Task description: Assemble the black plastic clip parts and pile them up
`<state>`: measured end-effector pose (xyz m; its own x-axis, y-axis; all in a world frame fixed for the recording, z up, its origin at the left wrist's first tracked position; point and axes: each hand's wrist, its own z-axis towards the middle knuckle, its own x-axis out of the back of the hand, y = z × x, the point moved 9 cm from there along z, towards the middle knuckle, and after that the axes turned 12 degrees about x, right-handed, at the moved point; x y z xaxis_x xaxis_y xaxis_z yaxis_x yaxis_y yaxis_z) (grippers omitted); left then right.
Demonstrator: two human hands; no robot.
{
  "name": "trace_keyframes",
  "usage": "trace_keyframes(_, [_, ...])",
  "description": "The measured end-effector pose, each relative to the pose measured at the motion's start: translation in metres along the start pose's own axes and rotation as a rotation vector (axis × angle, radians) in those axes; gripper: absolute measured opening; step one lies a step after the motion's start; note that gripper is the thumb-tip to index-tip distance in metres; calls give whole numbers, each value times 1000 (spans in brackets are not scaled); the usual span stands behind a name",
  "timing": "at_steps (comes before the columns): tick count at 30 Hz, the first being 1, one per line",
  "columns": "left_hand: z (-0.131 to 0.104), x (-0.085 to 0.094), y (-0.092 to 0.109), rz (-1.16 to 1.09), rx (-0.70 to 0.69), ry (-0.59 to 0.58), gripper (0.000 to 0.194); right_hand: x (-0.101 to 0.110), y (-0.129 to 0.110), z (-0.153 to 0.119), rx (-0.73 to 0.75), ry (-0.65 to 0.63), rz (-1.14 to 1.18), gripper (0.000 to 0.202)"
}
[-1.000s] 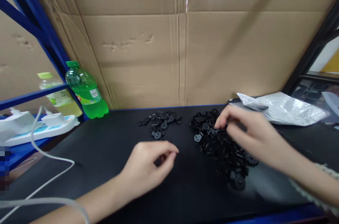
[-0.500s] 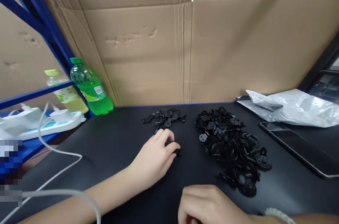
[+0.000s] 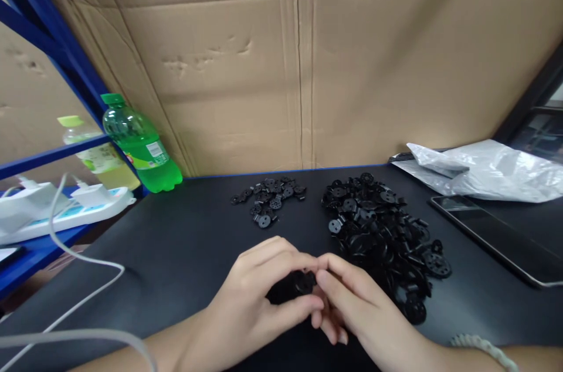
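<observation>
My left hand point(image 3: 259, 290) curls around a small round black plastic part point(image 3: 303, 282), its thumb below and its fingers above. My right hand point(image 3: 365, 304) meets it from the right, thumb and forefinger pinched together at the part's right end. The fingers hide much of what is held there. Just beyond my right hand lies a large heap of similar black plastic parts point(image 3: 378, 231). A smaller loose group of black discs with holes point(image 3: 275, 193) lies farther back, beyond my left hand.
A tablet-like dark device point(image 3: 497, 237) and a silvery plastic bag point(image 3: 497, 169) are at the right. Two bottles, one green point(image 3: 143, 146) and one pale yellow point(image 3: 101, 158), stand left by the blue frame point(image 3: 70, 49). A power strip point(image 3: 105, 199) trails a white cable point(image 3: 88, 254).
My left hand has come back toward me with a black part. My right hand has risen from the front edge to meet it, and the fingertips now touch.
</observation>
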<state>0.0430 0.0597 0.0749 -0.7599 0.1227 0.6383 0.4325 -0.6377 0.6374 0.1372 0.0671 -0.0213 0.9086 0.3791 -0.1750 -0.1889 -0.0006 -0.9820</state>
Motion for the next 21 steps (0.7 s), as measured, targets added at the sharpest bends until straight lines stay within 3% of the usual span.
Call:
trace_keyframes(4, [-4, 1, -7, -107, 103, 72, 27, -3, 2, 0, -41, -13, 83, 52])
trace_keyframes(9, [-6, -3, -11, -181, 102, 67, 20, -6, 0, -4, -26, 10, 244, 49])
trace_keyframes(15, [-8, -2, -4, -170, 62, 79, 22, -14, -7, -3, 85, -132, 111, 55])
trace_keyframes(21, [-9, -2, 0, -124, 70, 107, 22, -15, -9, -3, 135, -159, 69, 53])
